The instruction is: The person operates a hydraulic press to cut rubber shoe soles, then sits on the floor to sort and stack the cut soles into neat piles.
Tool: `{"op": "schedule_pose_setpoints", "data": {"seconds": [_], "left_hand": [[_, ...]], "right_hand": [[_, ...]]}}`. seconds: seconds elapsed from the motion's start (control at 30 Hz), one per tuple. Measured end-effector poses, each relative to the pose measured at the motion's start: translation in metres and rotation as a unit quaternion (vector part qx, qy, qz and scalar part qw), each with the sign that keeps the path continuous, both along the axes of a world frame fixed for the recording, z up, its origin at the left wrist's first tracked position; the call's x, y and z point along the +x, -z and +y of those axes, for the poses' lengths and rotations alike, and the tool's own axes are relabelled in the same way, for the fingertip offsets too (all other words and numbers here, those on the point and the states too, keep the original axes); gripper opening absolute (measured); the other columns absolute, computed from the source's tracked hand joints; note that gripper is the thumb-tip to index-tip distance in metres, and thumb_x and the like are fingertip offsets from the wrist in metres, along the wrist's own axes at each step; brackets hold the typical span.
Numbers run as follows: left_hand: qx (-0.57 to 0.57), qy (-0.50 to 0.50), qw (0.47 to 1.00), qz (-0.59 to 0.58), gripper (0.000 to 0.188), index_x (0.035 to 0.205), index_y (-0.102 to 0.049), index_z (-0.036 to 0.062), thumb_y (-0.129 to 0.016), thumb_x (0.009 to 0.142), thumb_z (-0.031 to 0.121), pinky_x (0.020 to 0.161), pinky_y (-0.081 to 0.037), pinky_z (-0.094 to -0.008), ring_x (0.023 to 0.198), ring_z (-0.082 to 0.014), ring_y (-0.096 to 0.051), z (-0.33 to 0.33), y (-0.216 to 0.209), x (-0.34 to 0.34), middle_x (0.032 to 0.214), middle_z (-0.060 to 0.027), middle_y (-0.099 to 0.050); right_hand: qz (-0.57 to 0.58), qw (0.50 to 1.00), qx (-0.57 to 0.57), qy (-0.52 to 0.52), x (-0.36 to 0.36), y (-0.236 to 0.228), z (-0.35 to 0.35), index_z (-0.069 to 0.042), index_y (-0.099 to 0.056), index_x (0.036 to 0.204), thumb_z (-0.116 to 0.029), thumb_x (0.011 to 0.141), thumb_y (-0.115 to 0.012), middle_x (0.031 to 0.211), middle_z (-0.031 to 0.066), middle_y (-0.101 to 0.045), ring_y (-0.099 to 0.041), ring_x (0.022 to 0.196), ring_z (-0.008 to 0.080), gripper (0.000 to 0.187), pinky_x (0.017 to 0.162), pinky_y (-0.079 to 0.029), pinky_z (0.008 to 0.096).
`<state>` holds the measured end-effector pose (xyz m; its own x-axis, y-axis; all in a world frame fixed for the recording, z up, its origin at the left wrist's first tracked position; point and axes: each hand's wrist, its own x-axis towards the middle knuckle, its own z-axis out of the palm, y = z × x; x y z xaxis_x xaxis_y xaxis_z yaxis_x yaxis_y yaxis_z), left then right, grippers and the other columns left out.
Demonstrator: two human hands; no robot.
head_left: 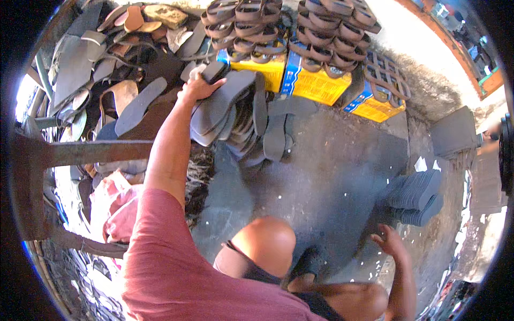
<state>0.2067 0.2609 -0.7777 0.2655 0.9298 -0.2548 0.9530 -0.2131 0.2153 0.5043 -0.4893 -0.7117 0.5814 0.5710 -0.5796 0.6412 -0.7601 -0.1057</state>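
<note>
My left hand (199,88) reaches to the far side of a pile of grey shoe soles (235,88). Its thumb points right along the soles' edge, and its fingers curl over something by a dark block-like piece (215,70); exactly what they grip is hard to make out. Several soles lean and fan out below that hand. Low on the right, my right hand (390,242) hangs above the floor with fingers apart and nothing in it. Nearest to it is a neat stack of dark soles (420,192).
Brown sandal straps (259,32) are piled on yellow-and-blue boxes (318,80) at the back. Loose soles and scraps (142,104) heap up at left, behind a wooden bar (101,153). A pink cloth (120,208) lies below it. Flat grey sheets (455,131) stand at right.
</note>
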Motion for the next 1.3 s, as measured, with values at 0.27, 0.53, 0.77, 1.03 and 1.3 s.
{"op": "schedule_pose_setpoints", "data": {"seconds": [0.27, 0.53, 0.77, 1.03, 1.3], "left_hand": [[0.098, 0.133, 0.982, 0.095, 0.134, 0.165, -0.021, 0.0141, -0.064, 0.067, 0.095, 0.117, -0.029, -0.0701, 0.15, -0.0429, -0.035, -0.12, -0.055, 0.033, 0.161, -0.0203, -0.039], [0.031, 0.099, 0.994, -0.013, 0.132, 0.167, -0.02, 0.0158, -0.07, 0.069, 0.088, 0.118, -0.026, -0.0708, 0.153, -0.0434, -0.031, -0.057, -0.028, -0.015, 0.164, -0.0214, -0.036], [0.037, 0.031, 0.998, -0.039, 0.128, 0.165, -0.026, 0.008, -0.066, 0.073, 0.088, 0.123, -0.029, -0.0577, 0.151, -0.0393, -0.038, -0.066, -0.021, -0.01, 0.161, -0.0255, -0.041], [0.022, 0.039, 0.997, -0.066, 0.109, 0.16, -0.036, 0.0022, -0.052, 0.088, 0.082, 0.125, -0.029, -0.0427, 0.153, -0.0366, -0.035, -0.072, -0.026, -0.006, 0.163, -0.0248, -0.039], [0.071, 0.023, 0.993, -0.093, 0.067, 0.154, -0.045, 0.0046, -0.034, 0.11, 0.054, 0.122, -0.032, -0.0424, 0.148, -0.0371, -0.042, -0.078, -0.021, -0.029, 0.157, -0.0217, -0.048]], "right_hand": [[0.05, 0.983, 0.135, -0.111, 0.012, 0.025, 0.123, -0.007, -0.053, 0.148, -0.049, 0.093, -0.074, 0.145, 0.0265, -0.057, -0.052, 0.136, 0.0444, 0.073, 0.114, -0.043, 0.0501], [0.17, 0.954, 0.233, -0.082, 0.028, 0.095, 0.11, -0.004, -0.057, 0.144, -0.041, 0.093, -0.077, 0.138, 0.0221, -0.065, -0.064, 0.126, 0.036, 0.066, 0.105, -0.051, 0.0445], [0.397, 0.868, 0.272, -0.124, -0.03, 0.101, 0.296, 0.001, -0.045, 0.152, -0.053, 0.095, -0.072, 0.151, 0.0252, -0.054, -0.058, 0.135, 0.0344, 0.083, 0.113, -0.047, 0.044], [0.685, 0.567, 0.399, 0.222, -0.121, 0.156, 0.571, 0.002, -0.045, 0.149, -0.076, 0.096, -0.052, 0.147, 0.0187, -0.054, -0.056, 0.133, 0.0311, 0.094, 0.114, -0.044, 0.0482], [0.856, 0.371, 0.293, 0.211, -0.18, 0.146, 0.603, -0.013, -0.029, 0.164, -0.095, 0.084, -0.04, 0.169, 0.0103, -0.032, -0.031, 0.153, 0.0341, 0.114, 0.123, -0.024, 0.0604]]}}
